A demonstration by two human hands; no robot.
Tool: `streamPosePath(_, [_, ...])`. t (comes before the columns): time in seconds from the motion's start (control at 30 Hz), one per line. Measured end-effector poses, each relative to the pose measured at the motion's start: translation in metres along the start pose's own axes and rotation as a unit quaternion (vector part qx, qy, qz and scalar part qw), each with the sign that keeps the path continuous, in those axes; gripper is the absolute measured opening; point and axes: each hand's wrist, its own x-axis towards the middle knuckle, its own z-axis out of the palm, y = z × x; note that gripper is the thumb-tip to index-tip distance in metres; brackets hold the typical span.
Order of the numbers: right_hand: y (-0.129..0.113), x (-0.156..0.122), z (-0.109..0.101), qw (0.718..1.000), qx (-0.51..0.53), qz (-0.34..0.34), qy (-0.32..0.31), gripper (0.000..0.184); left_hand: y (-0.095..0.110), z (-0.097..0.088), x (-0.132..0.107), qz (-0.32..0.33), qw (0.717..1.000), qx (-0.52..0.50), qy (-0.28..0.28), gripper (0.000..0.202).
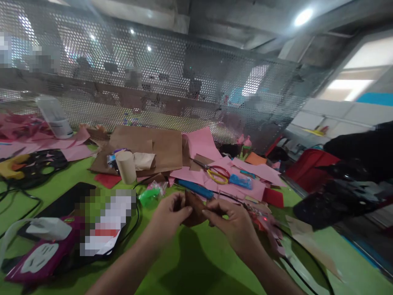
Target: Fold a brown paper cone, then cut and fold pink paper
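Both my hands meet above the green table (199, 262), fingers pinched together on a small brown paper piece (193, 207). My left hand (170, 215) grips its left side, thumb on top. My right hand (229, 223) pinches its right side. Just beyond them lie a blue tool (196, 189), scissors with red and yellow handles (216, 173) and pink paper sheets (202, 143).
A paper roll (126, 166) stands on brown paper (159, 147). A plastic bottle (55, 116) sits back left, cables (33, 168) and a dark tablet (61, 203) at left. A perforated metal screen (172, 82) closes the table's far side. A black object (350, 192) and red seat (310, 168) are at right.
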Motion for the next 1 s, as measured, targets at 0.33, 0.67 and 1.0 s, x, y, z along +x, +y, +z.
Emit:
streamPosePath(0.33, [0.015,-0.004,0.010,0.993,0.074,0.062,-0.067,0.021,-0.015,-0.002,-0.001,-0.064,0.998,-0.011,-0.015,0.028])
streamPosePath(0.67, [0.010,-0.008,0.009,0.977,0.146,0.094,-0.126,0.041,-0.016,-0.004,-0.004,-0.073,0.997,0.011,-0.016,0.032])
streamPosePath(1.0, [0.015,-0.007,0.005,0.995,0.021,0.067,-0.072,0.020,-0.025,-0.005,-0.004,-0.050,0.998,0.031,0.020,0.019])
